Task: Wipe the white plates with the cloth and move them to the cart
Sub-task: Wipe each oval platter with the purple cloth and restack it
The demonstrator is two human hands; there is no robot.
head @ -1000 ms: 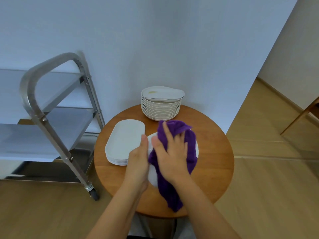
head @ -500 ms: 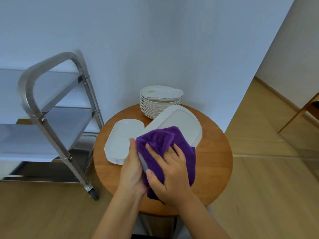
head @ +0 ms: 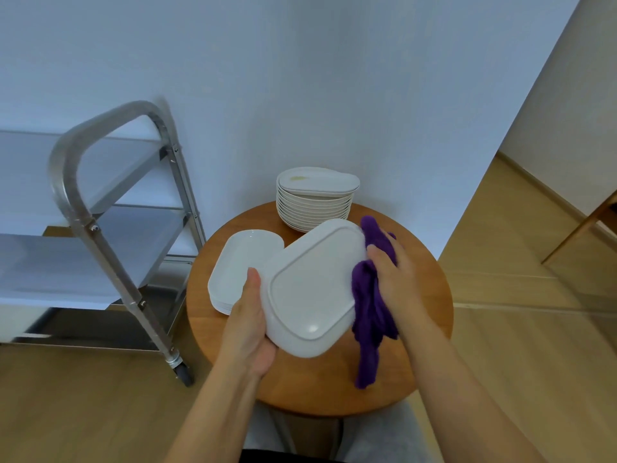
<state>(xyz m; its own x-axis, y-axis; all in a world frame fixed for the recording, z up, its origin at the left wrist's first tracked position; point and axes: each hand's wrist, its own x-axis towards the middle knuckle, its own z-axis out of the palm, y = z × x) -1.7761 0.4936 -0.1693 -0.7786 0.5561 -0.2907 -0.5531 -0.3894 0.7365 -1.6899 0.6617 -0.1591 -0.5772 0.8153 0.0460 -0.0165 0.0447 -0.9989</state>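
Note:
A white oblong plate [head: 310, 289] is tilted up above the round wooden table [head: 424, 295], its underside facing me. My left hand [head: 248, 325] grips its near left edge. My right hand [head: 397, 279] holds the purple cloth [head: 370, 315] against the plate's right edge, and the cloth hangs down below it. A low stack of white plates [head: 240, 269] lies at the table's left. A taller stack [head: 315, 203] stands at the back by the wall, and its top plate has a yellowish smear.
The steel cart [head: 100, 208] with grey shelves stands left of the table, its caster [head: 182, 372] on the wooden floor. A white wall runs behind both. A wooden chair leg [head: 581, 232] shows at the far right.
The plate has been flipped and lifted, so its underside now faces me. My right hand has slid with the cloth from the plate's near end to its right edge.

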